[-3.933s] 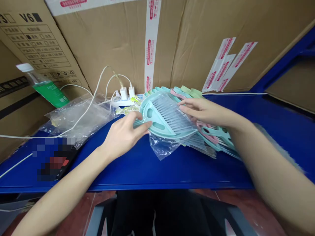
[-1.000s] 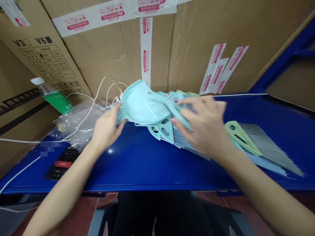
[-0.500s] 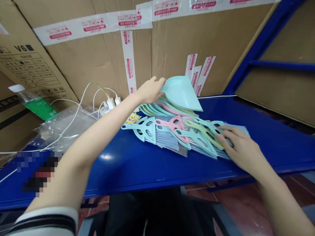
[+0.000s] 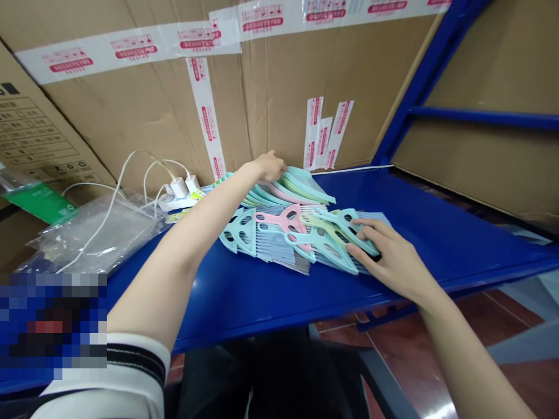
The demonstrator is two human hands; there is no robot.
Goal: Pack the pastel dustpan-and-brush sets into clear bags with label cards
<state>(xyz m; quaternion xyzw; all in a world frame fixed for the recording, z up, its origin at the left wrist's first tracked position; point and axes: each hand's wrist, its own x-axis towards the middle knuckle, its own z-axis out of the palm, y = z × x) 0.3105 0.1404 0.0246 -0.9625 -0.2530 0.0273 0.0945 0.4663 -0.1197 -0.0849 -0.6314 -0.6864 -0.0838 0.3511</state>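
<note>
The left hand (image 4: pixel 271 166) sits at the handle end of the top pale-blue curved plastic dustpan (image 4: pixel 311 184), its grip too hidden to tell; the right hand (image 4: pixel 388 256) rests loosely spread over a pale-blue triangular-headed plastic brush (image 4: pixel 338 217); an off-centre push could slide the nested pastel dustpans (image 4: pixel 283 194) apart. Half a second ago that top dustpan hung tilted above the stack; now it lies on it.

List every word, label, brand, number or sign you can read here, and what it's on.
No word or number reads clearly.
Packing tape: red labels with pictograms, too small to read.
Left carton: printed table and icon row, too small.
Bottle: white marks on green label, blurred.
Yellowish pieces: print too small.
Brushes and dustpans: no text visible.
</note>
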